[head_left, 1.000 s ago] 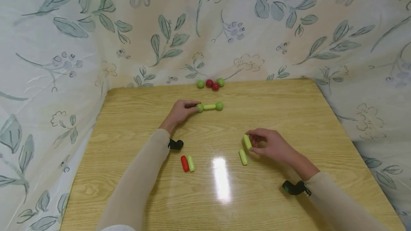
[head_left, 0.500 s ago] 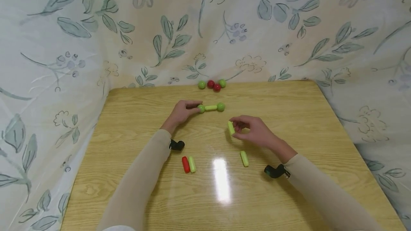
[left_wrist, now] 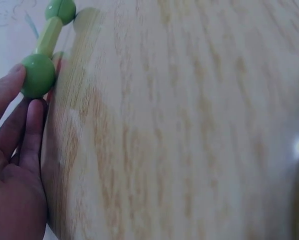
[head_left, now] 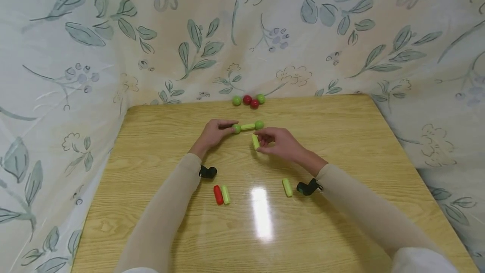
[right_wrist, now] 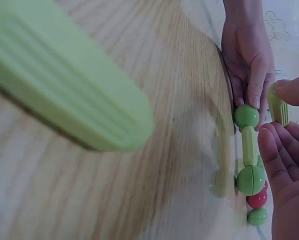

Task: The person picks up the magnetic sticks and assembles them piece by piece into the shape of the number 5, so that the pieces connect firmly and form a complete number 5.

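My left hand (head_left: pixel 217 133) holds the left green ball (left_wrist: pixel 38 76) of a joined piece, pinching it between thumb and fingers. A light green rod (head_left: pixel 248 127) links that ball to a second green ball (head_left: pixel 259 125) on the right. My right hand (head_left: pixel 281 143) pinches a separate light green rod (head_left: pixel 255 142) by its ends, thumb on one and fingertips on the other. That rod hangs just in front of the joined piece, near its right ball. In the right wrist view, the held rod (right_wrist: pixel 278 106) appears beside the ball-and-rod piece.
At the table's back edge lie two red balls (head_left: pixel 254 104) and two green balls (head_left: pixel 236 100). A red rod (head_left: pixel 218 195) and a light green rod (head_left: pixel 225 195) lie side by side at front left. Another light green rod (head_left: pixel 287 187) lies near the right wrist camera (head_left: pixel 307 187).
My right hand has carried its light green rod leftward and away from me, from the front right to close by the joined piece. My left hand has stayed on its green ball.
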Demonstrator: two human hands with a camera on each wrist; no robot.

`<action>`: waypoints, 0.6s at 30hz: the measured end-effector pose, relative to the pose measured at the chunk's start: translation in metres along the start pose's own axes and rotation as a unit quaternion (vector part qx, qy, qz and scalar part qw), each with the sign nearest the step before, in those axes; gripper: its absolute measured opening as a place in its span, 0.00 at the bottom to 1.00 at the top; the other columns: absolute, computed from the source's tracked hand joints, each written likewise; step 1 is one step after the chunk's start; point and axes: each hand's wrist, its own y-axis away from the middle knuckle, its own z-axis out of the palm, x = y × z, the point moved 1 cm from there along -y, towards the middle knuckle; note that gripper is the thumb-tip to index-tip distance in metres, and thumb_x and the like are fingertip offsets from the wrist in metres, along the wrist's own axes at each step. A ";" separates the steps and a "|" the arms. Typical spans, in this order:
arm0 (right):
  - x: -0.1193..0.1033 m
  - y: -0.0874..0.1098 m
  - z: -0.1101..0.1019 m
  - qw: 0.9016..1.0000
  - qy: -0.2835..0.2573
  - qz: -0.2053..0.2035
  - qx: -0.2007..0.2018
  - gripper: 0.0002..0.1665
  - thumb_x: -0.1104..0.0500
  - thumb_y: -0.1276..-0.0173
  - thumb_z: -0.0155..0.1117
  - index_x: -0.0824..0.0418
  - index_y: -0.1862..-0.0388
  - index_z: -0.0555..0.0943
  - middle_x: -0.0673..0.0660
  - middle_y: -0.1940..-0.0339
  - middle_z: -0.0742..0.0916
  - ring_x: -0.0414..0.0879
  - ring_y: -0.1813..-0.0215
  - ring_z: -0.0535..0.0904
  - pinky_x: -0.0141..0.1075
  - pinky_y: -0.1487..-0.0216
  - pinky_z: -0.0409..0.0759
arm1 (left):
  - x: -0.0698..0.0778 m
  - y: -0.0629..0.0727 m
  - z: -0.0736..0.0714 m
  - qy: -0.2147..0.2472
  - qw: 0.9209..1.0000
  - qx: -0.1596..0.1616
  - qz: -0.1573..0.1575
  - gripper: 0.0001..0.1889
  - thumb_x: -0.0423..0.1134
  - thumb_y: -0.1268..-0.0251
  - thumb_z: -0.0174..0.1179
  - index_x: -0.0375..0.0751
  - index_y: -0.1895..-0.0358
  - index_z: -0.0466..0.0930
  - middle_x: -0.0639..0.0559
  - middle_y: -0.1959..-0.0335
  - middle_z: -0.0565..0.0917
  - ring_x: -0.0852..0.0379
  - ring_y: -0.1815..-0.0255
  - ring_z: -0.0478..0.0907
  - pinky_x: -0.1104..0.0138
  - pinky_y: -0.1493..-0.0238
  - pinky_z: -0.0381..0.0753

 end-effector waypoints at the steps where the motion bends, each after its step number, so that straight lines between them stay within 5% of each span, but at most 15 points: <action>1: 0.000 -0.002 0.000 1.000 0.001 0.000 -0.001 0.30 0.66 0.33 0.81 0.66 0.33 0.84 0.54 0.54 0.88 0.46 0.54 0.86 0.43 0.48 0.87 | 0.000 0.000 0.000 0.000 1.000 0.000 0.001 0.18 0.41 0.21 0.69 0.45 0.34 0.88 0.49 0.34 0.86 0.49 0.29 0.78 0.53 0.25 0.73; 18: 0.000 -0.036 0.023 0.999 0.037 0.003 -0.030 0.30 0.63 0.32 0.81 0.69 0.33 0.84 0.52 0.59 0.88 0.43 0.57 0.85 0.36 0.51 0.87 | -0.001 0.000 0.000 -0.004 1.000 -0.002 -0.003 0.18 0.44 0.20 0.68 0.48 0.34 0.88 0.49 0.34 0.86 0.48 0.28 0.77 0.52 0.24 0.70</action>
